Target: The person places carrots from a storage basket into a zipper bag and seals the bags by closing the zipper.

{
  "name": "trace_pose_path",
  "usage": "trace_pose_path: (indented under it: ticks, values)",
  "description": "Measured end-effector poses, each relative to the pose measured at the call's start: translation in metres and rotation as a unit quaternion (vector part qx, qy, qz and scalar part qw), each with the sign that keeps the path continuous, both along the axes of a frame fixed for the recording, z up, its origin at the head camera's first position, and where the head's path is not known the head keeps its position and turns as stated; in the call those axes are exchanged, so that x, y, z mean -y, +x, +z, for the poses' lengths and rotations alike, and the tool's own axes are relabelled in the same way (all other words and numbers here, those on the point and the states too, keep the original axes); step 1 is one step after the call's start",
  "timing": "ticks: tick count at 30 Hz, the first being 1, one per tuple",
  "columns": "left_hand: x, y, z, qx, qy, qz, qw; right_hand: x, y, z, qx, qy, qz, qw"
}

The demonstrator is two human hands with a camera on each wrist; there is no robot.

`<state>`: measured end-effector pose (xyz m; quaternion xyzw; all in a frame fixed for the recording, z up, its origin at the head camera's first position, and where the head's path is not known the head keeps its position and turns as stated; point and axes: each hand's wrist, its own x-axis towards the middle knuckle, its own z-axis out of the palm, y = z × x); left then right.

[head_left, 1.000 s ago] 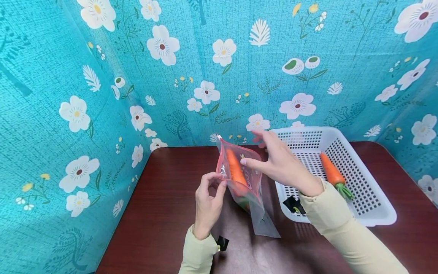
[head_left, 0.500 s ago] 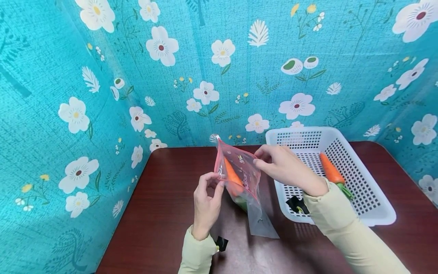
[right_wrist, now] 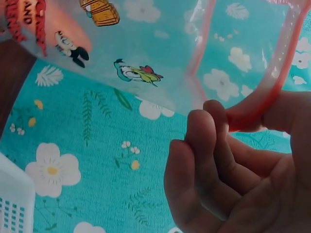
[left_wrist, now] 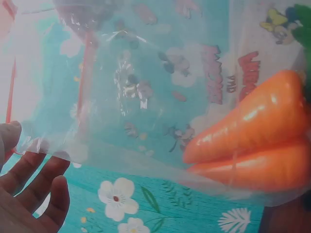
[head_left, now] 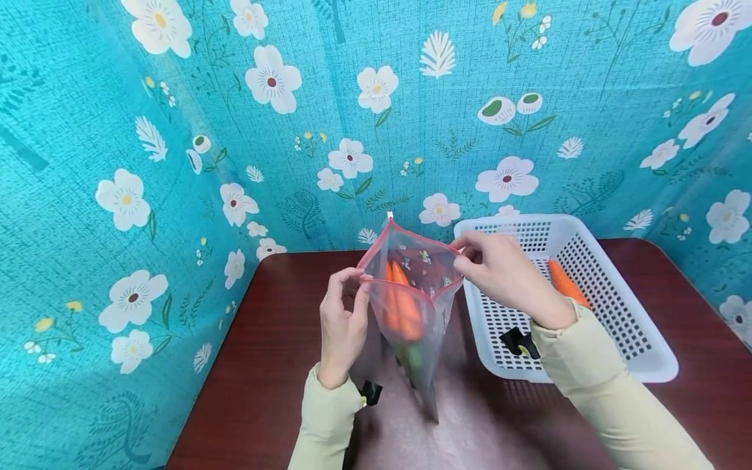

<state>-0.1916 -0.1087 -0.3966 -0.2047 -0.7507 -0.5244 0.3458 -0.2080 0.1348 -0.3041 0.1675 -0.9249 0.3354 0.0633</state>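
Transparent plastic bag with red rim (head_left: 436, 326): above the table, between left hand (head_left: 343, 329) and right hand (head_left: 508, 275); its mouth is spread wide.
Left hand: pinches the left side of the rim.
Right hand: pinches the right side with thumb and fingers.
Two orange tapered carrots with green tops (head_left: 404, 307): side by side inside the bag, tips toward the mouth.
White perforated plastic basket (head_left: 625, 326): at right on the dark red-brown table (head_left: 276, 365), containing another orange carrot (head_left: 566, 284), partly hidden by the sleeve (head_left: 611, 385).

Bright head view, hazy left wrist view, glare on bag (left_wrist: 141, 92)
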Motion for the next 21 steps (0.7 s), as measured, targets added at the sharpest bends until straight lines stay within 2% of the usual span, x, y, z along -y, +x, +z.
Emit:
trace_pose_path:
  ticks: [5, 11, 17, 21]
  values:
    - [-0.002, -0.001, 0.009, -0.010, -0.016, -0.002, 0.9998, -0.009, 0.000, -0.003, -0.014, 0.005, -0.013, 0.9998]
    - [-0.005, -0.001, 0.014, -0.018, -0.019, -0.002, 0.9997, -0.020, -0.001, -0.003, 0.003, 0.019, -0.027, 0.9994]
    - [-0.009, -0.002, 0.007, -0.015, -0.025, -0.007, 0.9995, -0.027, -0.001, -0.005, 0.037, 0.019, -0.017, 0.9990]
    - [-0.012, 0.000, -0.001, -0.006, -0.023, -0.011, 0.9997, -0.031, -0.001, -0.009, 0.032, 0.032, -0.014, 0.9989]
